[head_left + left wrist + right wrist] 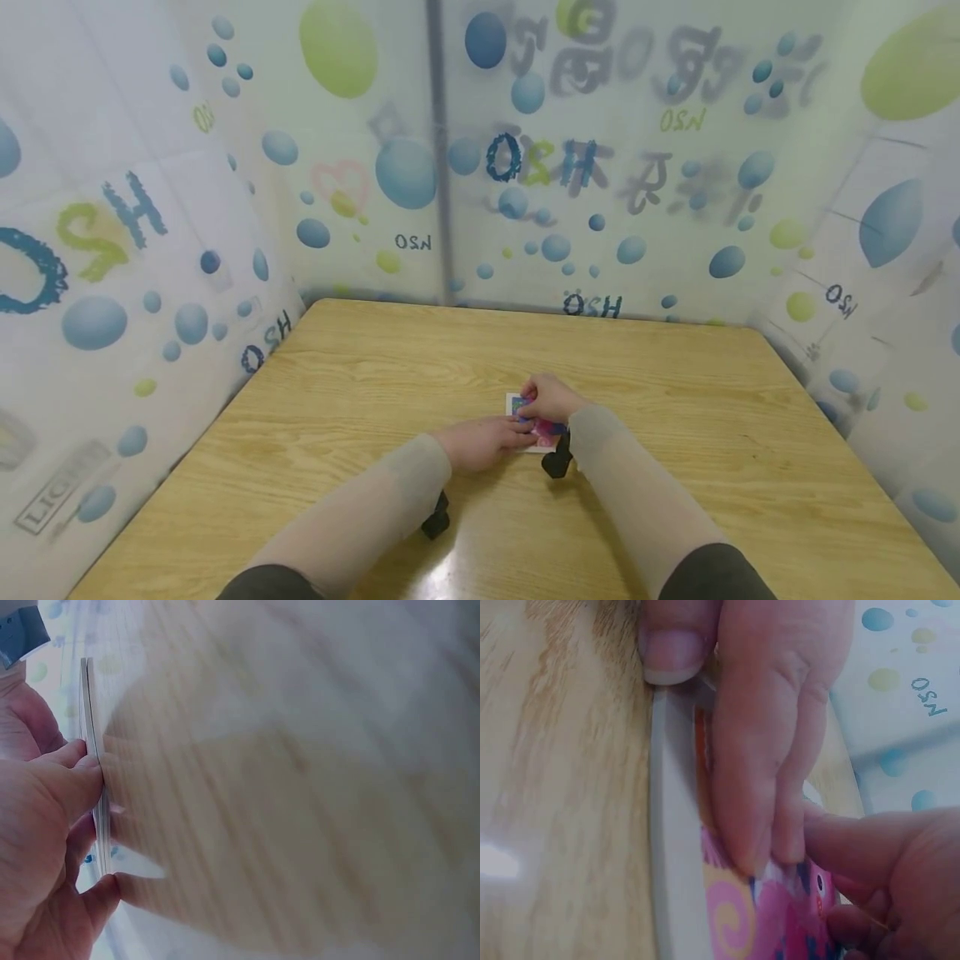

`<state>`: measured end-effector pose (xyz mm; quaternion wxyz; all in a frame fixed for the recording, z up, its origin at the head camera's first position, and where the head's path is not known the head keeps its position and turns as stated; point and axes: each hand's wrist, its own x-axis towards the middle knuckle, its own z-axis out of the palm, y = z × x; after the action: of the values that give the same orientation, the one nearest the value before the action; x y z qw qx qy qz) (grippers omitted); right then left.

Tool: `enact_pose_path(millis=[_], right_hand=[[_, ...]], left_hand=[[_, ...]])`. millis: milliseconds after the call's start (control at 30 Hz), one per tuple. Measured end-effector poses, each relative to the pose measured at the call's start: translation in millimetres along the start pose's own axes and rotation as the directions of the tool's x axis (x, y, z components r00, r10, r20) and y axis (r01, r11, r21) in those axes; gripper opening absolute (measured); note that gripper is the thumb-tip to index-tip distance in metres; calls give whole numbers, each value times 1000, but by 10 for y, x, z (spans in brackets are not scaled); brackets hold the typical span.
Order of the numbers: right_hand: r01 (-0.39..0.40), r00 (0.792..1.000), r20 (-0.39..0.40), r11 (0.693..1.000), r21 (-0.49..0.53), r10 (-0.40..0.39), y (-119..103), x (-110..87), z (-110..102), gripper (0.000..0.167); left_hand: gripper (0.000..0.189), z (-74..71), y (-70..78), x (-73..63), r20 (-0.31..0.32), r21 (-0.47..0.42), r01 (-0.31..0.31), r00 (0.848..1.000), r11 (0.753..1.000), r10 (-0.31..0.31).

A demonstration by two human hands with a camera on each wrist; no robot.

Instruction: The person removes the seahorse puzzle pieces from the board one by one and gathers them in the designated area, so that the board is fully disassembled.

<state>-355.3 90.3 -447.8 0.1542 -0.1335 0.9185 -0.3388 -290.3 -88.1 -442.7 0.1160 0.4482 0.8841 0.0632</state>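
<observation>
A small white-bordered picture puzzle (512, 400), printed in pink and blue, lies on the table. My left hand (480, 442) reaches in from the left and rests extended fingers across its face. In the left wrist view the puzzle (103, 840) appears edge-on, with a tip of the left hand (45, 817) touching its edge. My right hand (553, 398) is over the far part, thumb and fingers curled together. The right wrist view shows the right hand (907, 877) beside a pink figure with an eye; a thin edge shows between its fingers, apparently a puzzle piece, mostly hidden.
A wood-grain table (360, 358) lies under both hands. Printed curtains (645, 208) with blue and green spots enclose its back and sides. Dark wrist cameras (557, 463) hang beneath both forearms, the right one close to the puzzle's near edge.
</observation>
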Motion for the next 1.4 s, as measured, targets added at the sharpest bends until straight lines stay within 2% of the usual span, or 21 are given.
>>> enact_pose_path(millis=[200,367,600,733,967,1067,1400], right_hand=[[5,999,-38,997,79,-2,27,-12,28,22],[15,998,-60,995,101,-9,23,-13,39,22],[-40,998,-36,991,126,45,-24,12,34,22],[-73,997,-28,989,126,77,-59,6,27,22],[-85,996,-21,991,105,87,-84,-24,9,22],[-83,996,-15,987,135,85,-64,-22,9,23],[-96,995,-3,965,243,99,37,53,20,24]], left_hand=[[41,2,-14,8,-11,-13,-8,1000,1000,8],[41,-11,-19,11,-12,-15,-8,1000,1000,8],[40,-29,-11,16,-12,-8,-24,1000,1000,24],[40,-23,-7,21,-3,-12,-5,1000,1000,5],[41,-5,-5,39,-3,-20,-12,1000,1000,12],[41,-2,-1,42,-6,-26,-19,1000,999,19],[42,-15,14,41,29,-26,13,1000,1000,-12]])
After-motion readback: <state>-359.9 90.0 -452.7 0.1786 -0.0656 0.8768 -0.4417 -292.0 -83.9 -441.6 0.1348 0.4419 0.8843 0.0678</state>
